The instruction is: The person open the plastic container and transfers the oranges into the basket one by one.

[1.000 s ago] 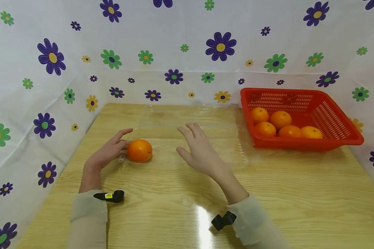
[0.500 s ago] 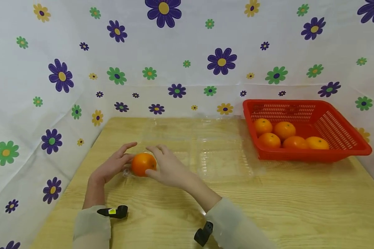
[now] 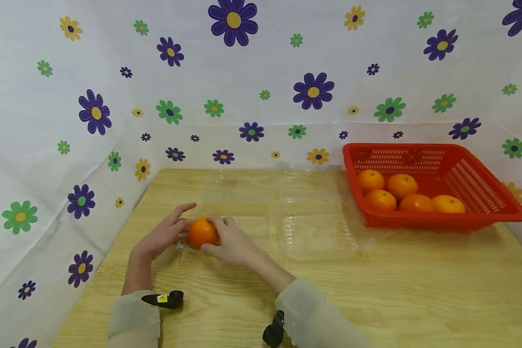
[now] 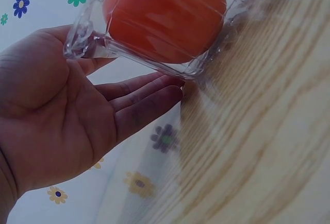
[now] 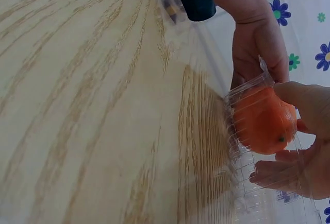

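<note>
An orange [image 3: 202, 232] sits in the front left part of a clear plastic clamshell container [image 3: 317, 234] lying opened out on the wooden table. My right hand [image 3: 235, 244] holds this orange, its thumb on the near side and fingers over the far side. In the right wrist view, the thumb lies against the orange [image 5: 263, 123] above the container wall. My left hand [image 3: 161, 237] is at the container's left corner. The left wrist view shows its fingers extended, nearly straight, along the outside of the clear wall [image 4: 149, 59].
To the right, a red plastic basket [image 3: 443, 221] holds several oranges [image 3: 402, 186] on its left side. Bare wooden table [image 3: 374, 295] stretches in front of the basket. A flower-patterned cloth [image 3: 265, 111] hangs behind and at both sides.
My right hand has moved left from above the container to the orange and now holds it. My left hand stays at the container's corner. The head view has shifted slightly.
</note>
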### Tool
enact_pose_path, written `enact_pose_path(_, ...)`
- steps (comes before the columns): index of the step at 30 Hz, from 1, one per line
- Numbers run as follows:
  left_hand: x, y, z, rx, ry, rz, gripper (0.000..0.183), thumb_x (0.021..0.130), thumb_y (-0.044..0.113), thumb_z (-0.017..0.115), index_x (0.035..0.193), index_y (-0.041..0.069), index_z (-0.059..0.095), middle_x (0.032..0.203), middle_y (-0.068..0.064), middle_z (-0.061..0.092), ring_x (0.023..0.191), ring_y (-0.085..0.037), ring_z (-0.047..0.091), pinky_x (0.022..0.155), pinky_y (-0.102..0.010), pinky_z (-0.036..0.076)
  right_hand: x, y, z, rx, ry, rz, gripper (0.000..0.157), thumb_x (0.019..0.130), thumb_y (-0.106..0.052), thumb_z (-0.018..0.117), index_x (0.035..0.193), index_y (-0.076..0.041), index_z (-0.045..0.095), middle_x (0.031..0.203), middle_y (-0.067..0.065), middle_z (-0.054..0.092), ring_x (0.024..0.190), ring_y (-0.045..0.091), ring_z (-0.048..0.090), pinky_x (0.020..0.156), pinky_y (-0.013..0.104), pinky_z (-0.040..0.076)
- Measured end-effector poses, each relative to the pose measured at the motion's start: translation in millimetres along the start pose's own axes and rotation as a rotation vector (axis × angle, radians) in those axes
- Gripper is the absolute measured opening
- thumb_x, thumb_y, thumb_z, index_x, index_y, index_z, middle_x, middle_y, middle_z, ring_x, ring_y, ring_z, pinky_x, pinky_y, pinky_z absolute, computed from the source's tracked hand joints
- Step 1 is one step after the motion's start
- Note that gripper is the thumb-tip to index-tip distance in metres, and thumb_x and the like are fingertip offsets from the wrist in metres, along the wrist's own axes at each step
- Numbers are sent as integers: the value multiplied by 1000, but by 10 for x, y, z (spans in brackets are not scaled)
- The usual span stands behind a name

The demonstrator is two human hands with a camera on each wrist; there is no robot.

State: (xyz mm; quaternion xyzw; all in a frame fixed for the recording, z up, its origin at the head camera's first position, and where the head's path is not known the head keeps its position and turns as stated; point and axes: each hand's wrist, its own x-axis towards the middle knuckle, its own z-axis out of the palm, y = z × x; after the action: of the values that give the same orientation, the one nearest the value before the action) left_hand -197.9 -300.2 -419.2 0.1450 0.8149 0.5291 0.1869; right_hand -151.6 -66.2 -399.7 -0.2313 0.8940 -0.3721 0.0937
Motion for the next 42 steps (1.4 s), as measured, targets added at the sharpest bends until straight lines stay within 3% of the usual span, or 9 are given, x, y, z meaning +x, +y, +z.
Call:
enact_pose_path(7,74,23,-19,3,10,-8,56,108,26,37,159,18,14,136,-26,54,121,-40,59,104,-53,44,104,6,-23,-29,15,20,71,96,-38,66,154,-16,31,140,18,44,112,27,61,96,39,51)
enact_pose_path(18,118,186,-76,30,17,0,57,108,25,37,159,18,14,138,-26,53,126,-42,54,107,-58,38,203,-26,-117,34,26,45,72,93,-39,69,152,-17,33,144,19,42,117,30,58,99,44,49)
enact_pose_path(35,48,127,-52,13,13,-27,57,107,26,38,159,17,14,140,-25,53,129,-43,51,109,-60,34,184,43,-20,156,23,15,64,90,-31,74,142,-14,39,130,8,57,103,19,61,90,32,52)
enact_pose_path(42,-12,85,-6,-5,12,-35,59,108,26,37,159,17,12,140,-27,52,128,-44,52,109,-60,34,154,69,26,145,17,3,64,90,-29,75,141,-12,40,128,9,59,105,18,61,91,31,52)
